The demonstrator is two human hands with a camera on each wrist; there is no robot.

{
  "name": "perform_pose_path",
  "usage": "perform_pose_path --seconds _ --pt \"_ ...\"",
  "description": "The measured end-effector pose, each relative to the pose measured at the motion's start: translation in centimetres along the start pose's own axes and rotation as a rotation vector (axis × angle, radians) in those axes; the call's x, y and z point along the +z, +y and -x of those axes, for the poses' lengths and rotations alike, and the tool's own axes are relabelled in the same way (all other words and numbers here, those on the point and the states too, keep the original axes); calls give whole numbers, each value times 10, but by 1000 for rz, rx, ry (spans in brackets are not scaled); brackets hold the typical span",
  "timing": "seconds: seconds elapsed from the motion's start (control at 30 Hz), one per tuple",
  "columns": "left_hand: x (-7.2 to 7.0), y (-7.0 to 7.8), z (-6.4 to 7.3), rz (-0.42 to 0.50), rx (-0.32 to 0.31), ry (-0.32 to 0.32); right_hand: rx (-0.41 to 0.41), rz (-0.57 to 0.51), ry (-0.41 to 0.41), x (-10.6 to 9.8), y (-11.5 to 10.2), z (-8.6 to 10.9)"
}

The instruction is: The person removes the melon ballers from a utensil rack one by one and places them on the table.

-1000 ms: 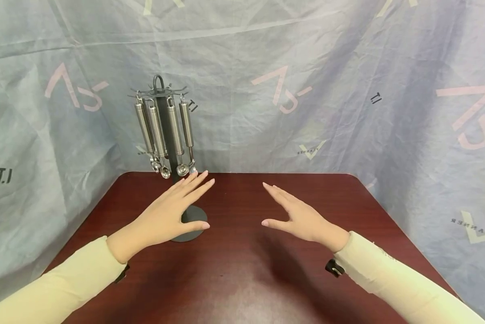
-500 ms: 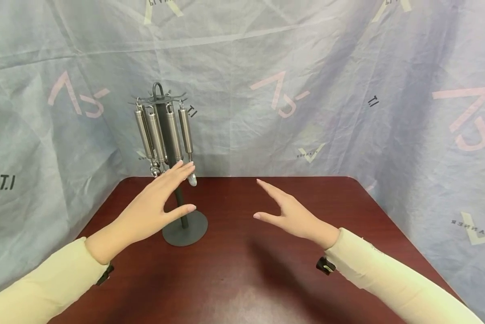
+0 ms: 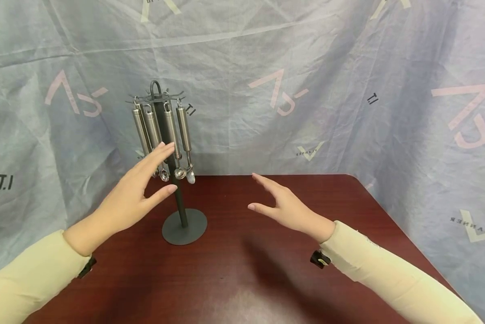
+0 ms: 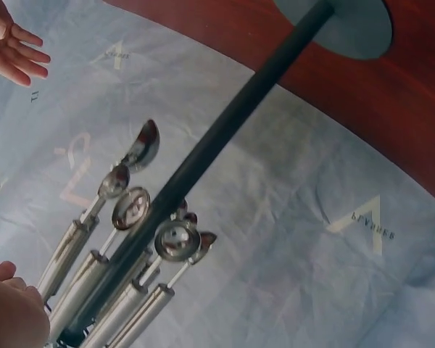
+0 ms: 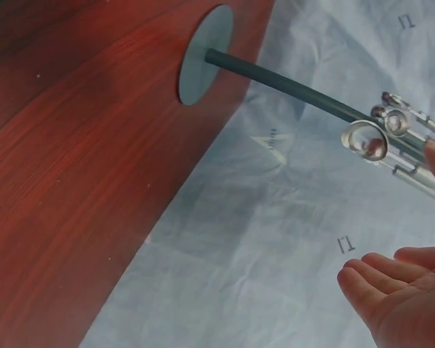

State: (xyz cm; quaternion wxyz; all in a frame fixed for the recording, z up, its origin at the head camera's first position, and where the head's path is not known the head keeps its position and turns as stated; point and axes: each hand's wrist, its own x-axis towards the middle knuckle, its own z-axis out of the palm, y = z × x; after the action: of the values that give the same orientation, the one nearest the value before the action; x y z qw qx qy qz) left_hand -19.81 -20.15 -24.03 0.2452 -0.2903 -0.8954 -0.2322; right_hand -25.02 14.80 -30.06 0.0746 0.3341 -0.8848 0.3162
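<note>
A dark grey stand (image 3: 179, 198) on a round base rises from the left part of the table. Several steel-handled scoops (image 3: 181, 130) hang from hooks around its top; their small round bowls (image 4: 177, 239) show clearly in the left wrist view. My left hand (image 3: 127, 193) is raised in front of the stand, fingers stretched out and thumb apart, holding nothing. It hides part of the handles, and I cannot tell whether it touches any. To the right, my right hand (image 3: 289, 204) hovers over the table with extended fingers and no object in it; its palm (image 5: 406, 293) shows in the right wrist view.
The dark red wooden table (image 3: 226, 252) has rounded far corners. Wrinkled grey cloth (image 3: 230, 67) printed with letters hangs behind it and at both sides.
My left hand has moved left and up, from beside the stand's base to in front of the hanging handles. The right hand has shifted slightly left and up.
</note>
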Motion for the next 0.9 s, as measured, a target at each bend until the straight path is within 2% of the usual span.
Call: perform_pose_path --seconds 0.27,0.43,0.73,0.9 --pt "-14 -2 -5 44 -17 90 16 -128 0 -4 -7 -8" --pt "-23 -3 -8 67 -39 131 6 -146 -8 -7 -13 -13" --pt "-35 -6 -17 60 54 293 -21 -212 -15 -14 -28 -25" --pt "-43 -9 -21 67 45 319 -38 -207 -48 -15 -34 -31"
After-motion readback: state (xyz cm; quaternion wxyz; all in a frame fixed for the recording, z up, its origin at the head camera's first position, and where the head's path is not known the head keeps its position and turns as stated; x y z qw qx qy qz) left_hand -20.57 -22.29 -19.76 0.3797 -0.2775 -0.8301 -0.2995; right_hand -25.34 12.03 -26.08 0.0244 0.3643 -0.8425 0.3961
